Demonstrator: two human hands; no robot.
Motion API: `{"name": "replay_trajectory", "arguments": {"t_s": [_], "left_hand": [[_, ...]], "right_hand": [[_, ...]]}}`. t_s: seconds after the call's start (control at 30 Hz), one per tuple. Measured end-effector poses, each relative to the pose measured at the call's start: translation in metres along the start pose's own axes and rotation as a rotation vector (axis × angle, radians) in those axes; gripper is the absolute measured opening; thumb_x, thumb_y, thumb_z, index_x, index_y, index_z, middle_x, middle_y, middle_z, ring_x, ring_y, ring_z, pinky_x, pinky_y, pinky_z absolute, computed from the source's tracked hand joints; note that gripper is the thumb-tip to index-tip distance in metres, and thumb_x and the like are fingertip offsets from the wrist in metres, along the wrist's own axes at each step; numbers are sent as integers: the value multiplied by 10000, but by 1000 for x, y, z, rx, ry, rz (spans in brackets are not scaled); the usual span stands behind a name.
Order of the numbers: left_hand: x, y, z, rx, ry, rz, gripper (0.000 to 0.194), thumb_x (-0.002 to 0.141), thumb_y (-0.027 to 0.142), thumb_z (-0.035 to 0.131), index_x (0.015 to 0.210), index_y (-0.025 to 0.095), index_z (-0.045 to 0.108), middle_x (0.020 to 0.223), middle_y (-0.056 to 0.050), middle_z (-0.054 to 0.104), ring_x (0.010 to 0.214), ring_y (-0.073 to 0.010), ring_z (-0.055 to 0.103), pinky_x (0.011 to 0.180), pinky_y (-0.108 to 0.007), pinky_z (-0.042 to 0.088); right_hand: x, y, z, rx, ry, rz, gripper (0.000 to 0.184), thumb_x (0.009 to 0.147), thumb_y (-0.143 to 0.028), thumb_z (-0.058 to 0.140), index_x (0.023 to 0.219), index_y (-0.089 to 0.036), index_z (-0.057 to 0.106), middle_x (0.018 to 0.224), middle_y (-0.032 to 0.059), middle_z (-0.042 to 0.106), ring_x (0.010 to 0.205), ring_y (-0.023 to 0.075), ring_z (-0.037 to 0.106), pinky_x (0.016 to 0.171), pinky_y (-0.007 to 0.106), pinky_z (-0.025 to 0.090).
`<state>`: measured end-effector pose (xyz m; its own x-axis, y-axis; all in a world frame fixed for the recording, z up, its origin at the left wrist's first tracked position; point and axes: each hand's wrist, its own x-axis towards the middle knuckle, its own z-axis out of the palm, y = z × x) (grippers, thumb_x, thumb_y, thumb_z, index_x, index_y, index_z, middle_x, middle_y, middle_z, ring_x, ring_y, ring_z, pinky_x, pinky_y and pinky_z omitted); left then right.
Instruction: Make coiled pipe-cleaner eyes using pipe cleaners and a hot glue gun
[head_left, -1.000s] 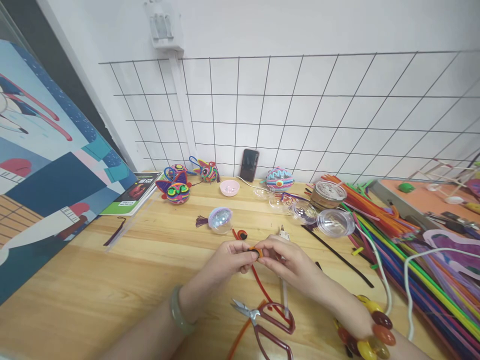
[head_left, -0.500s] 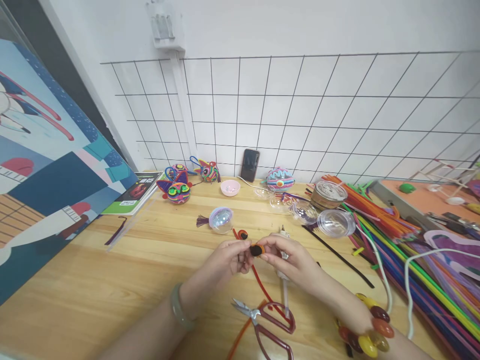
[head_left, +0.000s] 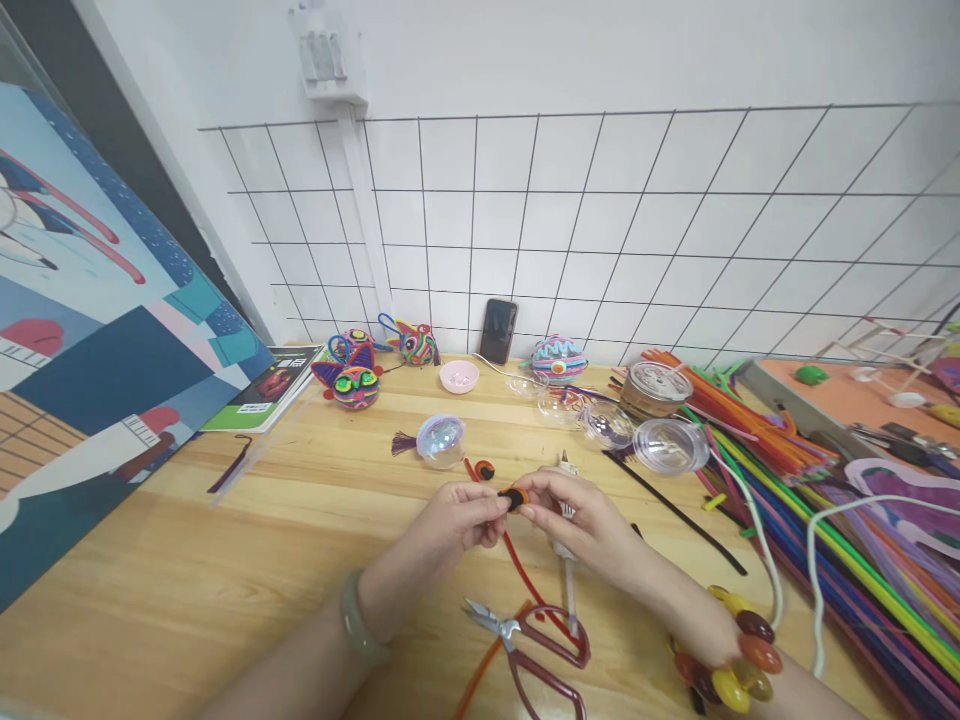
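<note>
Both of my hands meet over the middle of the wooden table (head_left: 187,560). My left hand (head_left: 450,525) and my right hand (head_left: 581,520) pinch a small coil of black and orange pipe cleaner (head_left: 514,497) between their fingertips. A red pipe cleaner (head_left: 525,575) trails from the coil down toward me. Just beyond the coil lies a second small red and black coil (head_left: 480,468). Red-handled scissors (head_left: 536,645) lie shut on the table below my hands. A glue gun (head_left: 566,475) lies under my right hand, mostly hidden.
A heap of coloured pipe cleaners (head_left: 810,500) covers the right side. Clear plastic half-spheres (head_left: 667,445) and an iridescent ball (head_left: 441,440) lie behind my hands. Pipe-cleaner figures (head_left: 352,378), a pink bowl (head_left: 459,375) and a phone (head_left: 499,330) stand near the wire grid wall. A large painted panel (head_left: 90,340) leans at left.
My fingers have turned the little coil between them, so its black face now shows more than the orange. Both hands stay in nearly the same place.
</note>
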<state>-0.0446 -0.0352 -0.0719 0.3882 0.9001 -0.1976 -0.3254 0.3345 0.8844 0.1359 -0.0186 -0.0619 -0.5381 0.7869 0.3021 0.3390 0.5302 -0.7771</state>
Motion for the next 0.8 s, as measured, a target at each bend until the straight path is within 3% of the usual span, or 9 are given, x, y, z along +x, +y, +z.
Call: {"name": "replay_trajectory", "arguments": {"t_s": [0.8], "left_hand": [[1,-2,-2,99,2,-3,261,666,349,658,579,107,615,534,-3,502,493,-73,392,508,-219,270]], "right_hand": [[-1,1,0,-32,3,0,175,846,-272,500,982,-181,565,719,11,548,650,130,504,611,238,427]]}}
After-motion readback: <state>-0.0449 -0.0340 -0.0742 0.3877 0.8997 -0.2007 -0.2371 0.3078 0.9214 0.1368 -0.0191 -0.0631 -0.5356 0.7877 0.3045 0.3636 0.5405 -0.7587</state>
